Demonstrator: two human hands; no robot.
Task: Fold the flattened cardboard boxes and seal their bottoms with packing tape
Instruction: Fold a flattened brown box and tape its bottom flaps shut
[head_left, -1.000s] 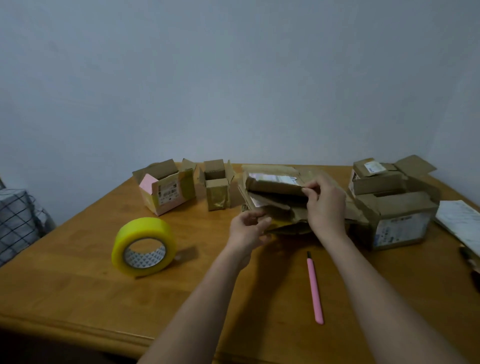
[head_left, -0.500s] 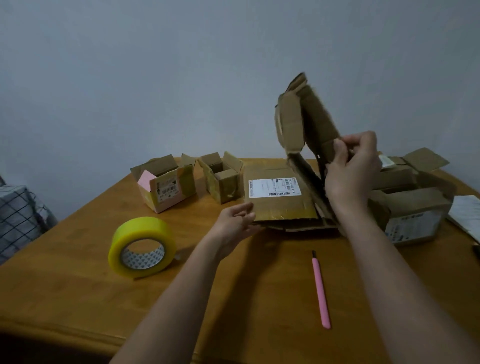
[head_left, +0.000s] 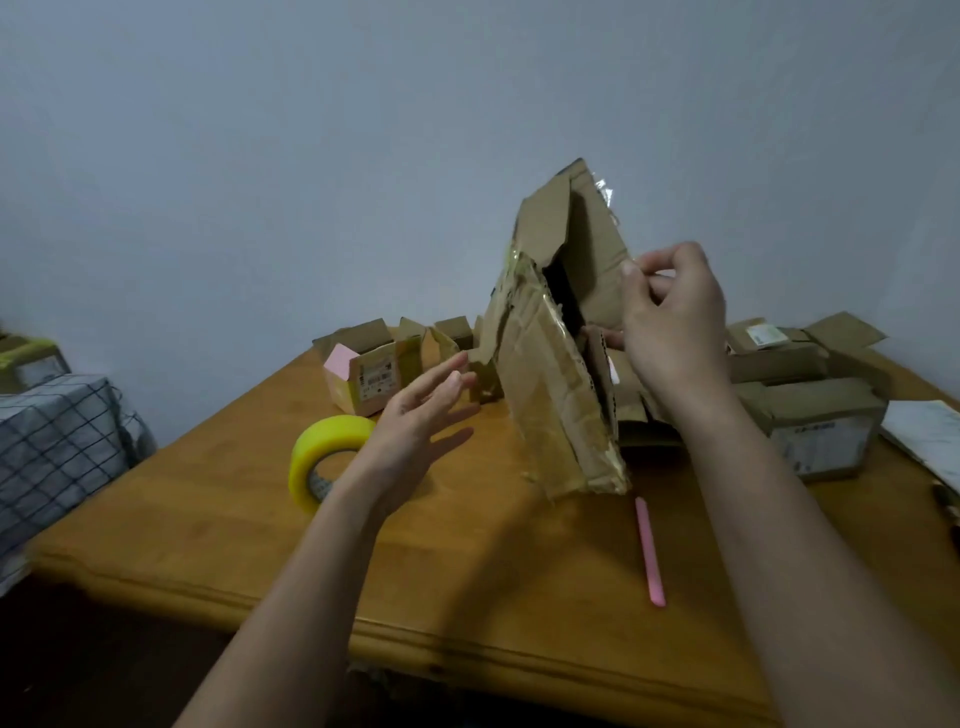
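Now the right hand (head_left: 670, 317) pinches the upper edge of the flattened box (head_left: 558, 364), which has come off the stack since a second ago and hangs above the table (head_left: 208, 493), so unfolding can begin. Its long axis runs from twelve o'clock down to five, a flap uppermost. At eight o'clock of it the left hand (head_left: 421, 415) has left the stack and reaches in, fingers spread, holding nothing, with the tape roll (head_left: 322, 457) just beyond.
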